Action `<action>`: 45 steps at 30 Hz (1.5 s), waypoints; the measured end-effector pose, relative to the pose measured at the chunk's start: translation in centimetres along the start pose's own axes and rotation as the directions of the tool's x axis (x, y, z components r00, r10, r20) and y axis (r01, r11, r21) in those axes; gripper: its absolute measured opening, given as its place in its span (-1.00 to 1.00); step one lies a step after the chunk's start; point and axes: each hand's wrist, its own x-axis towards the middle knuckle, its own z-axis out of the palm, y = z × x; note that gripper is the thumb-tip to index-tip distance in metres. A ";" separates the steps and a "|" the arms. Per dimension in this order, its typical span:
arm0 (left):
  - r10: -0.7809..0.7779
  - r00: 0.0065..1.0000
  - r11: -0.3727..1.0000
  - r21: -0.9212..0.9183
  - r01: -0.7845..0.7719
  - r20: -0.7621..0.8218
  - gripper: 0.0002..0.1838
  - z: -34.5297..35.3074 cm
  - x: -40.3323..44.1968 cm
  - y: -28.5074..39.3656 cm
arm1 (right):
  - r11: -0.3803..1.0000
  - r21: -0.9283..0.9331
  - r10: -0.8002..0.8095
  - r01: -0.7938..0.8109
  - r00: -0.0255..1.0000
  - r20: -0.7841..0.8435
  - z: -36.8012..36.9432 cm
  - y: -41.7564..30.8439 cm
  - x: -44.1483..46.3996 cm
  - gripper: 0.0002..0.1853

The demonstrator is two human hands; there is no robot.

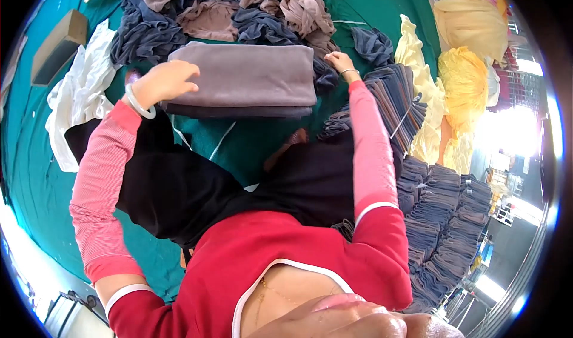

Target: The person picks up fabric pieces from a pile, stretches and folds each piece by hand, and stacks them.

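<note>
A stack of folded cloths lies flat in front of me, with a greyish-mauve folded cloth [245,75] on top and darker folded cloths [239,110] beneath. My left hand [166,82] hovers at the stack's left side, thumb and fingers apart and holding nothing. Just past the stack's right edge is my right hand [341,63], its fingers partly bent and turned toward the stack. I see nothing in it, though its fingertips are partly hidden. Dark crumpled cloth [324,75] lies just below that hand.
Crumpled grey and mauve cloths [209,20] are heaped beyond the stack on a green sheet [59,212]. White fabric [83,93] and a cardboard box [58,47] lie left. On the right are folded dark cloths [397,99], several piles [441,218], pale yellow fabric [421,93] and yellow bundles [462,84].
</note>
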 end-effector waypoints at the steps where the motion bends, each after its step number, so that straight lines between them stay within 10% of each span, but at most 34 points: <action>1: -0.002 1.000 0.999 0.040 0.002 0.012 -0.60 0.2 -0.2 0.4 | 0.996 0.068 -0.047 0.053 0.995 -0.089 2.4 1.5 0.5 -0.71; 5: -0.082 0.994 0.990 0.118 0.072 0.078 -0.60 0.2 -0.3 1.6 | 0.949 -0.304 0.040 -0.083 0.989 -0.143 10.8 1.6 -2.2 -0.64; 8: -0.078 0.993 0.990 0.127 0.067 0.083 -0.58 -0.1 0.0 1.8 | 0.953 -0.181 0.245 -0.243 0.969 -0.011 11.9 0.8 -2.8 -0.47; 10: -0.084 0.993 0.985 0.157 0.070 0.082 -0.58 -0.6 0.5 2.1 | 0.966 -0.239 0.122 -0.094 0.987 0.102 12.0 5.9 2.6 -0.59; 16: 0.138 0.932 0.990 0.037 -0.134 -0.335 -0.61 -0.7 3.5 3.3 | 0.768 0.627 -0.254 0.130 0.961 0.111 -3.5 -11.1 1.9 -0.69; 21: 0.142 0.891 0.879 -0.358 -0.314 -0.431 -0.64 -2.2 8.8 5.5 | 0.669 0.498 -0.662 0.552 0.747 0.062 -8.7 -26.3 -4.5 -0.69; 24: 0.256 0.679 0.815 -0.223 -0.534 -0.688 -0.76 -1.2 11.5 5.8 | 0.547 0.509 -0.808 0.665 0.579 0.112 -9.2 -32.7 -10.7 -0.73; 26: 0.235 0.683 0.920 -0.067 -0.385 -0.692 -0.86 -1.8 10.7 5.2 | 0.493 0.473 -0.869 0.730 0.439 0.229 -9.5 -34.8 -14.6 -0.74; 29: 0.188 0.605 0.911 -0.093 -0.402 -0.774 -0.85 -4.5 9.6 4.0 | 0.497 0.457 -0.866 0.738 0.458 0.203 -8.8 -35.5 -17.2 -0.77; 36: 0.055 0.623 0.751 -0.379 -0.540 -0.780 -0.84 -7.3 8.5 4.0 | 0.371 0.847 -0.479 0.380 0.860 -0.176 -8.9 -29.6 -9.3 -0.62; 40: 0.034 0.683 0.509 -0.575 -0.641 -0.730 -0.83 -5.6 7.9 5.1 | 0.184 0.927 -0.342 -0.326 0.863 0.371 -7.0 -29.5 -9.1 -0.36; 41: 0.022 0.697 0.443 -0.618 -0.650 -0.717 -0.83 -5.4 7.5 5.5 | 0.374 0.922 -0.257 -0.104 0.943 0.210 -6.6 -31.6 -11.2 -0.29; 42: -0.003 0.709 0.377 -0.657 -0.653 -0.706 -0.83 -5.4 7.1 5.8 | -0.228 0.839 -0.472 -0.494 0.810 0.348 -6.4 -30.1 -9.9 -0.32; 43: -0.040 0.715 0.309 -0.689 -0.656 -0.698 -0.82 -5.6 6.4 6.2 | -0.555 0.266 -0.648 -0.788 0.610 0.457 -6.5 -29.9 -9.3 -0.35; 45: -0.139 0.707 0.152 -0.721 -0.676 -0.693 -0.82 -7.0 5.6 5.9 | -0.250 0.848 -0.386 -0.467 0.851 0.355 -7.4 -30.2 -9.7 -0.49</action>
